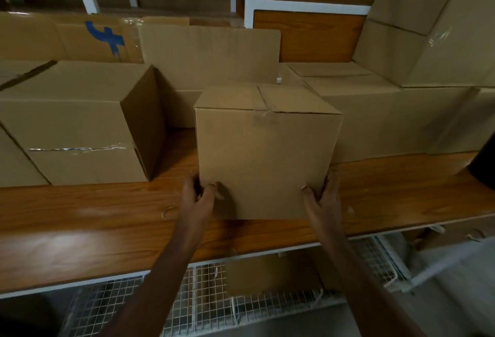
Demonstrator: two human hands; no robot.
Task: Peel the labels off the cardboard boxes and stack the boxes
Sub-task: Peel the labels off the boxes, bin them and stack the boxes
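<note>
From the head view, a small cardboard box (267, 154) stands upright on the wooden shelf (107, 229), between a bigger box (80, 122) at the left and a low stack of boxes (375, 111) at the right. The left hand (197, 197) grips its lower left corner, thumb on the front face. The right hand (322, 197) grips the lower right corner (fingers go around the side). A wire rack (203, 307) lies below the shelf.
</note>
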